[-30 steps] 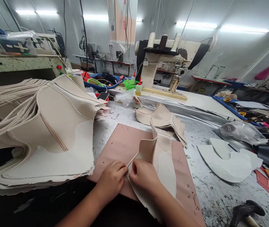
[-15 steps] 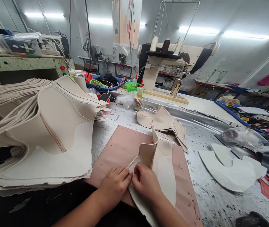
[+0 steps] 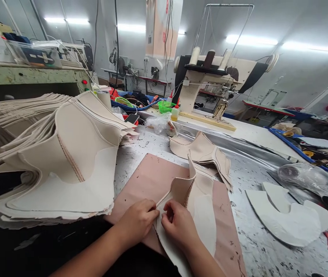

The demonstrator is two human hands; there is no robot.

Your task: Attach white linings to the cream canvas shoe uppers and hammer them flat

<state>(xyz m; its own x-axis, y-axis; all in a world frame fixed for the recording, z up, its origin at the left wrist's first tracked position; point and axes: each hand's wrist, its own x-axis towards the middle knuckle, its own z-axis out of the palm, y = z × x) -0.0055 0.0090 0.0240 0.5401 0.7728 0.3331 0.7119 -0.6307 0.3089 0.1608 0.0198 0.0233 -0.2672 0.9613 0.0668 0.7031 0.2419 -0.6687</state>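
Note:
A beige boot upper with a white lining [image 3: 205, 215] lies on a pinkish-brown mat [image 3: 140, 181] in front of me, its near-left edge raised. My left hand [image 3: 142, 218] pinches that edge between thumb and fingers. Close beside it, my right hand [image 3: 178, 220] rests on the white lining with curled fingers; what its fingertips hold, if anything, is hidden. To the left stands a thick pile of similar boot uppers [image 3: 79, 134], with a brown stitched seam on the top one. Just behind the mat sits a smaller stack of beige pieces [image 3: 202, 148].
White curved pieces [image 3: 287, 217] lie on the table at right, near a plastic-wrapped roll [image 3: 292, 172]. A sewing machine [image 3: 191, 90] with thread spools stands at the back. Before it are a yellow glue bottle [image 3: 175, 113], a green basket [image 3: 164, 106] and a phone [image 3: 131, 118].
The whole view has shifted, so the surroundings sit slightly farther right. My left hand has edged a little left relative to the right hand, widening the gap; both stay at the upper's edge.

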